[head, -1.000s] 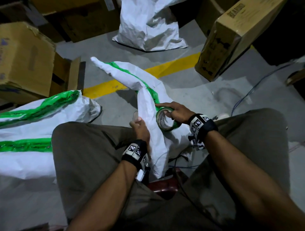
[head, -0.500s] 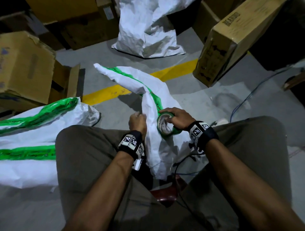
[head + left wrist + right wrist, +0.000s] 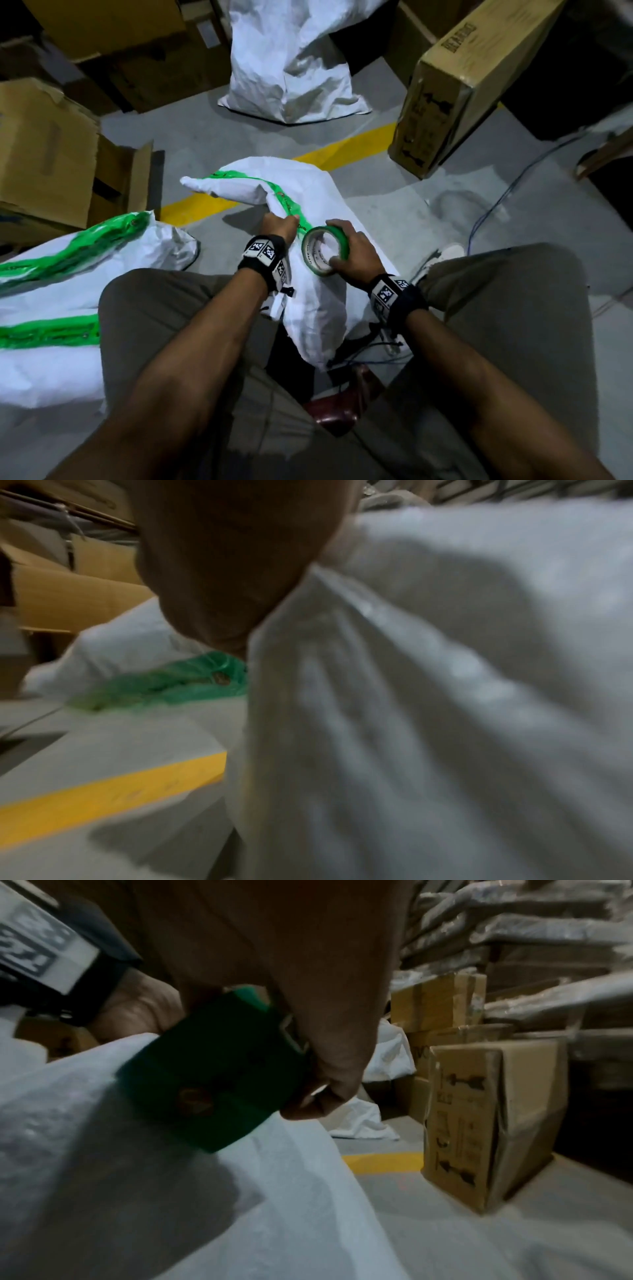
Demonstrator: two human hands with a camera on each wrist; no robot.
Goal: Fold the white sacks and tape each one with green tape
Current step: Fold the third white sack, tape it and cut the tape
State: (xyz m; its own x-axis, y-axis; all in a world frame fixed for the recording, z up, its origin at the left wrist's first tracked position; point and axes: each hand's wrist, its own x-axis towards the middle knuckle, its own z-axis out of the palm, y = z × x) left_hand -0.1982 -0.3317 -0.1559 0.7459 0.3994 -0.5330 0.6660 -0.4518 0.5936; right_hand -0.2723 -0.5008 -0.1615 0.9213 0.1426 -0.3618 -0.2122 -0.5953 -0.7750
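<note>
While the left hand is gripping a bunched, crumpled white woven sack lying between the person's knees, a strip of green tape is running along its fold, and the right hand is grasping a green tape roll against it.

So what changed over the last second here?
The left hand moved from the sack's near fold up to grip it beside the taped seam. The right hand drew the green tape roll down the sack toward the person. It grips the roll throughout; taped sacks unmoved.
</note>
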